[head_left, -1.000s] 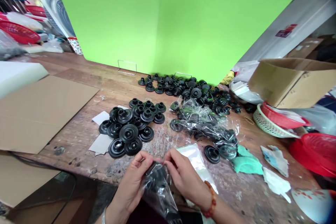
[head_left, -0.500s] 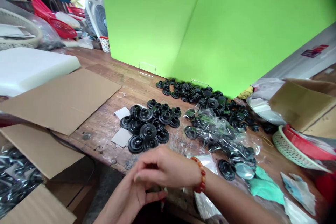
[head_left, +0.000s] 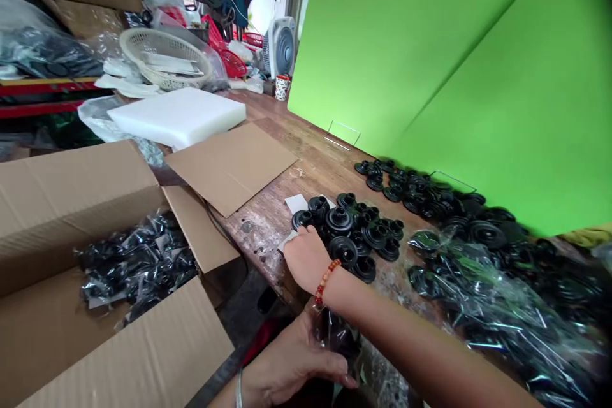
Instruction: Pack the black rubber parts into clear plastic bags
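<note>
My right hand (head_left: 308, 262), with a beaded bracelet at the wrist, reaches over the table to the left edge of a pile of round black parts (head_left: 339, 220). Its fingers are curled down beside a white card (head_left: 289, 240); what they pinch, if anything, is hidden. Below it, my left hand (head_left: 299, 357) holds a clear plastic bag (head_left: 339, 335) with dark content, partly covered by the right forearm. Another white card (head_left: 296, 203) lies at the pile's back left.
An open cardboard box (head_left: 90, 194) at the left holds bagged black parts (head_left: 143, 261). A flat cardboard sheet (head_left: 234, 166) and white foam (head_left: 182, 116) lie beyond. More black parts and plastic bags (head_left: 502, 299) spread rightward before a green panel (head_left: 430, 44).
The view has turned left, showing more of the box. My hands, close together before, have separated; the right has reached to the pile, and a bag now shows at the left hand.
</note>
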{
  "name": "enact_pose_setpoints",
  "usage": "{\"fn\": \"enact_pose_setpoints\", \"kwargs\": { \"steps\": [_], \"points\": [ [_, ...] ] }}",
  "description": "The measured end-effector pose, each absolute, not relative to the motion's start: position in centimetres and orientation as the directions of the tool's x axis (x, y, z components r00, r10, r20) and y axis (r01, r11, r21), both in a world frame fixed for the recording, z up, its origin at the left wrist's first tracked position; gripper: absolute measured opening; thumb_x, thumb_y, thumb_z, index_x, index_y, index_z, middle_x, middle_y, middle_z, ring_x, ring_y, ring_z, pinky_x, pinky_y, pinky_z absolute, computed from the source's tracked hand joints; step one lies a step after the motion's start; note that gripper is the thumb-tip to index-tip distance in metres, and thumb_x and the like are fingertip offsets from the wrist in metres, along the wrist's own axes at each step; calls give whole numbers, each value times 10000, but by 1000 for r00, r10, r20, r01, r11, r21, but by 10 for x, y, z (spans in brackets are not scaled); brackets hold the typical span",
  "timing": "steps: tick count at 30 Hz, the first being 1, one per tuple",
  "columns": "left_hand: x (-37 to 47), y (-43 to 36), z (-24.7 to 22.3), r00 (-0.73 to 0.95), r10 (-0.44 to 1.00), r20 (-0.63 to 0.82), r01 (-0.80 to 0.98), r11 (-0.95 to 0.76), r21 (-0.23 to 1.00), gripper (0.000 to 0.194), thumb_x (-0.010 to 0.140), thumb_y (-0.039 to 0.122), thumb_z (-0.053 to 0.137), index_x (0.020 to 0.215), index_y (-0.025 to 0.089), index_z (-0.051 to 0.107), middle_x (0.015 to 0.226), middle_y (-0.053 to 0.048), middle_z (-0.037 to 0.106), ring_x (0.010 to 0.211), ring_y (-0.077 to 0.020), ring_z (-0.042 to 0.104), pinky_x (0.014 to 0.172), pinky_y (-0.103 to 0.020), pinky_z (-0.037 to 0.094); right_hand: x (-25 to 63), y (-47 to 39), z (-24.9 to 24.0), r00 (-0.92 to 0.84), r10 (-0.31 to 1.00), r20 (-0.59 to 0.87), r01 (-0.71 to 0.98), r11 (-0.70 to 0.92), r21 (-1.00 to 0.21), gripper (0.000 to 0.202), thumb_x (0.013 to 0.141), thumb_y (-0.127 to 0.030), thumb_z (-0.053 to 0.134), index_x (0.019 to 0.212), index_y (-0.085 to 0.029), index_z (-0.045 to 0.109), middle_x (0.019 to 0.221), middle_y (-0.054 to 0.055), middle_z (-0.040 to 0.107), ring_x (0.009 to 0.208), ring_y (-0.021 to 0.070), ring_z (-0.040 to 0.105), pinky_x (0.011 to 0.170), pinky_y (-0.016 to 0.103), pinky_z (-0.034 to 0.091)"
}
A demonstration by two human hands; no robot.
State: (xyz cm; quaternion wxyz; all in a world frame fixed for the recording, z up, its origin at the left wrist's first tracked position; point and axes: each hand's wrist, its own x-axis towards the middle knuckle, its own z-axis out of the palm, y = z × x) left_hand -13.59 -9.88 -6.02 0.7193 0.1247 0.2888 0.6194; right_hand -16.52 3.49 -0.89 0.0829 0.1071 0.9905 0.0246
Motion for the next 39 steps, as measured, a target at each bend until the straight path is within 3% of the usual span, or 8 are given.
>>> {"fn": "enact_pose_setpoints", "kwargs": {
  "steps": [7, 10, 13, 16, 22, 30, 34, 39],
  "points": [
    [-134, -96, -49, -54, 921, -387, -763, 212, 610, 388, 881, 317, 617, 1252, 223, 555, 1223, -95, 600, 971, -212, 608, 817, -426, 558, -141, 45, 21, -910, 411, 55, 412, 911, 4, 236, 909, -77, 422, 953, -96, 653, 925, 153, 690, 948, 270, 569, 781, 365, 389],
    [-135, -97, -44, -31, 915, -403, -759, 241, 604, 372, 895, 333, 596, 1249, 226, 557, 1183, -90, 629, 929, -205, 630, 798, -419, 560, -104, 58, 42, -803, 562, 200, 466, 800, -378, 261, 916, -82, 413, 986, -141, 657, 954, 95, 690, 899, 211, 585, 787, 310, 415],
    [-133, -93, -44, -37, 898, -439, -717, 282, 637, 316, 873, 372, 618, 1123, 178, 631, 1035, -85, 671, 840, -193, 633, 717, -381, 569, -57, 59, 52, -796, 606, -10, 386, 494, -779, 223, 896, -132, 461, 950, -180, 672, 848, 26, 682, 734, 157, 590, 654, 252, 434],
    [-128, -87, -45, -46, 869, -493, -723, 311, 617, 329, 868, 436, 602, 1040, 160, 656, 892, -66, 690, 741, -167, 621, 686, -357, 564, -15, 45, 42, -803, 542, -248, 417, 214, -884, 152, 866, -170, 525, 915, -178, 669, 742, 5, 661, 635, 141, 570, 557, 227, 412],
    [-111, -77, -33, -1, 835, -550, -780, 343, 523, 524, 833, 575, 568, 1216, 218, 581, 1095, -100, 692, 956, -259, 659, 798, -406, 563, 24, 6, -1, -673, 739, -23, 524, 455, -720, 175, 856, -91, 548, 950, -188, 661, 896, 32, 679, 842, 170, 604, 772, 281, 448],
    [-89, -58, -29, -67, 773, -631, -641, 451, 621, 550, 695, 208, 760, 1193, 235, 530, 1011, -46, 678, 830, -242, 680, 649, -369, 598, 72, 63, 1, -627, 743, 233, 603, 653, -459, 156, 931, -151, 508, 891, -157, 659, 948, 75, 616, 919, 195, 542, 835, 310, 453],
    [-88, -48, -30, -112, 770, -628, -603, 449, 659, 509, 694, 194, 744, 1163, 247, 550, 1011, -42, 663, 793, -225, 684, 583, -329, 598, 97, 117, -1, -632, 765, 126, 766, 641, -45, 241, 928, -83, 444, 1055, -146, 639, 1058, 104, 631, 1002, 232, 492, 888, 338, 401],
    [-88, -42, -30, -169, 772, -612, -608, 407, 682, 561, 673, 154, 770, 1184, 252, 558, 1111, -55, 637, 796, -197, 680, 634, -350, 622, 88, 147, -22, -606, 793, 53, 795, 606, 20, 235, 917, -77, 436, 1038, -98, 637, 990, 171, 632, 959, 277, 509, 816, 369, 400]
  ]
}}
